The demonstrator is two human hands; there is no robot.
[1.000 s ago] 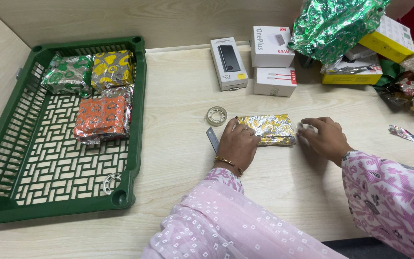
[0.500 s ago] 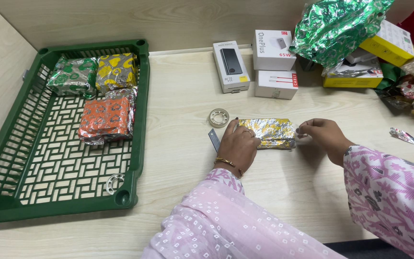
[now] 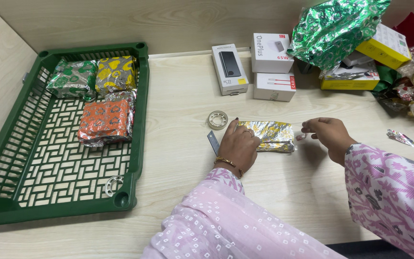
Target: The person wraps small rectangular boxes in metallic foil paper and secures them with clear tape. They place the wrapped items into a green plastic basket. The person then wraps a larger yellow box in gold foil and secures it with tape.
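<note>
1. Left hand (image 3: 238, 146) laid flat, fingers spread, pressing down on the left end of a gold foil-wrapped parcel (image 3: 271, 135) lying near the middle of the counter (image 3: 178, 96).
2. Right hand (image 3: 329, 134) just off the parcel's right end, thumb and fingertips pinched on a small scrap of clear tape (image 3: 301, 137); not touching the parcel itself, as far as can be told.
3. Roll of clear tape (image 3: 217, 120) lying flat just left of the parcel, close to the left fingertips.
4. Grey flat blade-like tool (image 3: 213, 143) on the counter beside the left hand, partly hidden under it.
5. Green plastic basket (image 3: 140, 124) well to the left, holding wrapped parcels in its far corner: one green (image 3: 71, 79), one yellow (image 3: 116, 73), one orange (image 3: 104, 121).
6. Second tape roll (image 3: 113, 184) inside the basket near its front right corner.
7. Three white boxes (image 3: 269, 64) at the back of the counter, beyond the gold parcel.
8. Crumpled green foil sheet (image 3: 336, 29) and yellow boxes (image 3: 384, 45) piled at the far right.
</note>
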